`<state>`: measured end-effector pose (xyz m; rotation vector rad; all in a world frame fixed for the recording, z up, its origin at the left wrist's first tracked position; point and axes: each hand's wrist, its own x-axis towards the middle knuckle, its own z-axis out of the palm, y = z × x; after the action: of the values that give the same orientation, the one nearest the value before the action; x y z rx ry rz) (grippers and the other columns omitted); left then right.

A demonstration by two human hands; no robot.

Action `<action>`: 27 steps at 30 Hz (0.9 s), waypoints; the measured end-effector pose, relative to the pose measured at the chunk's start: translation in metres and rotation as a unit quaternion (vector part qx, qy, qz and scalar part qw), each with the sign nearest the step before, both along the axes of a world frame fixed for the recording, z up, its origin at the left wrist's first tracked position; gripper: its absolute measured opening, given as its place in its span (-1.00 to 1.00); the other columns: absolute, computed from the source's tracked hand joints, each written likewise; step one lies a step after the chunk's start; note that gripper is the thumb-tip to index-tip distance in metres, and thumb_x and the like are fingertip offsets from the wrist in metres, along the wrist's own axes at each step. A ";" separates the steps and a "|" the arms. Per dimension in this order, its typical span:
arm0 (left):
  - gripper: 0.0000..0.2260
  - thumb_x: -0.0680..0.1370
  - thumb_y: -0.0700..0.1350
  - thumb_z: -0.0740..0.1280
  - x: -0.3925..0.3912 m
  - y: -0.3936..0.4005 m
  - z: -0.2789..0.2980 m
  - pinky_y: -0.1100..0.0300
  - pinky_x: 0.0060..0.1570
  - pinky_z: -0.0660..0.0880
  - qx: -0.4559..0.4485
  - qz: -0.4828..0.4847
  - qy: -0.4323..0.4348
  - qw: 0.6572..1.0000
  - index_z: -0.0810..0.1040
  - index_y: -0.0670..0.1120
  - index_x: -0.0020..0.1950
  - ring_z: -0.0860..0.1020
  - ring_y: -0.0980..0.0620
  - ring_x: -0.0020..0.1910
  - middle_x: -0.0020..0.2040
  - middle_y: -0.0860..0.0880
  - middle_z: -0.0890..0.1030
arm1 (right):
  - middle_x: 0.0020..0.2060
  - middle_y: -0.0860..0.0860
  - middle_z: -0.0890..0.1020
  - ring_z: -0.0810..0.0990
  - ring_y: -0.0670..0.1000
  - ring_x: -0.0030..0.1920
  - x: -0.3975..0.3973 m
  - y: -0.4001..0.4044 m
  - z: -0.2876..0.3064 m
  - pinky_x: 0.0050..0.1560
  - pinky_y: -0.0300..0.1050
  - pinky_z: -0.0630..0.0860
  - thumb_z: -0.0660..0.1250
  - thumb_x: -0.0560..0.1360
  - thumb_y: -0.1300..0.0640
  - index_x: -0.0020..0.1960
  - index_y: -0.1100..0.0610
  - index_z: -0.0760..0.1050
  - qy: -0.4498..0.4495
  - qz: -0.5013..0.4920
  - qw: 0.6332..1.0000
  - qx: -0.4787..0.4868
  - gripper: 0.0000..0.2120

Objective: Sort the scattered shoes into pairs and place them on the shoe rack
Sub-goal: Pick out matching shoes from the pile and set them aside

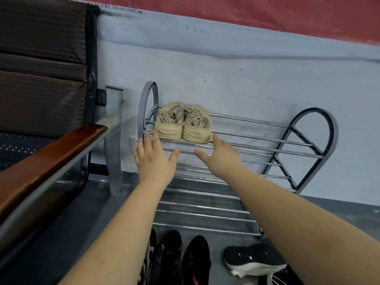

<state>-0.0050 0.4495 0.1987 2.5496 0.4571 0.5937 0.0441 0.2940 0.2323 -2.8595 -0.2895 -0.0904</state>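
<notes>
A pair of beige sneakers [182, 124] sits side by side, heels toward me, at the left end of the top shelf of a grey metal shoe rack [267, 138]. My left hand [153, 156] is spread just below the left sneaker, holding nothing. My right hand [219, 154] is spread just below the right sneaker, also holding nothing. On the floor in front of the rack lie two black shoes with orange marks [181, 258], partly hidden by my left forearm. A black sneaker with a white sole [254, 261] lies to their right.
A bench with a dark padded back [41, 58] and a wooden armrest [47, 159] stands close on the left, with its metal leg [113, 161] next to the rack. The rack's lower shelves [201, 208] hold nothing. A pale blue wall [246, 79] is behind.
</notes>
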 end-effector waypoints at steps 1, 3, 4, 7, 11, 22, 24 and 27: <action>-0.28 0.58 0.20 0.10 -0.005 -0.005 -0.003 -0.03 0.49 -0.21 0.021 -0.014 0.003 1.000 -0.16 -0.13 0.55 -0.12 -0.11 0.54 0.57 -0.11 -0.06 | 0.50 0.09 0.21 0.18 0.14 0.48 -0.008 -0.005 -0.002 0.47 0.11 0.12 0.05 0.52 -0.34 0.56 0.11 -0.05 -0.002 0.009 1.000 -0.020 -0.21; -0.26 0.58 0.20 0.09 -0.018 -0.021 -0.011 -0.01 0.46 -0.31 0.074 -0.053 0.012 0.996 -0.22 -0.15 0.54 -0.19 -0.09 0.54 0.57 -0.10 -0.13 | 0.54 0.08 0.11 0.10 0.12 0.52 -0.025 -0.019 -0.011 0.50 0.10 0.04 0.02 0.53 -0.33 0.56 0.10 -0.10 -0.010 0.026 0.998 -0.065 -0.21; -0.26 0.58 0.20 0.08 -0.025 -0.031 -0.016 0.00 0.45 -0.33 0.100 -0.079 0.021 0.992 -0.24 -0.15 0.54 -0.20 -0.09 0.54 0.57 -0.11 -0.15 | 0.54 0.08 0.09 0.07 0.11 0.52 -0.033 -0.028 -0.018 0.50 0.11 0.02 0.02 0.54 -0.32 0.57 0.10 -0.11 -0.012 0.033 0.996 -0.084 -0.22; -0.25 0.59 0.20 0.06 -0.044 -0.061 -0.040 0.01 0.44 -0.35 0.158 -0.159 0.077 0.971 -0.28 -0.16 0.53 -0.23 -0.09 0.54 0.56 -0.13 -0.22 | 0.55 0.09 0.05 0.03 0.11 0.54 -0.057 -0.058 -0.046 0.51 0.12 -0.02 0.02 0.55 -0.30 0.57 0.09 -0.13 -0.002 0.042 0.992 -0.118 -0.23; -0.26 0.59 0.19 0.07 -0.065 -0.095 -0.075 0.02 0.50 -0.27 0.215 -0.245 0.146 0.934 -0.27 -0.14 0.53 -0.21 -0.07 0.54 0.55 -0.12 -0.25 | 0.55 0.09 0.01 -0.01 0.11 0.54 -0.095 -0.105 -0.097 0.52 0.10 -0.05 0.03 0.55 -0.29 0.57 0.07 -0.17 0.038 0.031 0.991 -0.123 -0.24; -0.31 0.60 0.19 0.05 -0.118 -0.200 -0.161 0.06 0.49 -0.26 0.266 -0.380 0.246 0.851 -0.20 -0.12 0.55 -0.17 -0.05 0.55 0.56 -0.10 -0.22 | 0.56 0.10 -0.06 -0.03 0.12 0.55 -0.189 -0.235 -0.215 0.52 0.08 -0.03 0.04 0.55 -0.28 0.57 0.06 -0.19 0.157 -0.040 0.981 -0.107 -0.23; -0.31 0.60 0.20 0.04 -0.122 -0.223 -0.176 0.06 0.49 -0.26 0.280 -0.402 0.271 0.829 -0.20 -0.12 0.55 -0.18 -0.04 0.54 0.56 -0.10 -0.22 | 0.56 0.10 -0.06 -0.03 0.11 0.55 -0.199 -0.258 -0.232 0.52 0.07 -0.03 0.04 0.56 -0.28 0.57 0.06 -0.18 0.177 -0.064 0.977 -0.101 -0.24; -0.31 0.60 0.21 0.03 -0.123 -0.250 -0.193 0.06 0.47 -0.27 0.295 -0.423 0.292 0.805 -0.20 -0.11 0.55 -0.19 -0.05 0.54 0.56 -0.11 -0.22 | 0.56 0.11 -0.04 -0.01 0.12 0.54 -0.204 -0.287 -0.253 0.51 0.09 -0.02 0.07 0.55 -0.26 0.57 0.06 -0.15 0.209 -0.109 0.967 -0.094 -0.25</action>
<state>-0.1282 0.1995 0.0053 3.0768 -0.8182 -0.4803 -0.1600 0.0067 -0.0204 -2.9880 0.1076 0.5194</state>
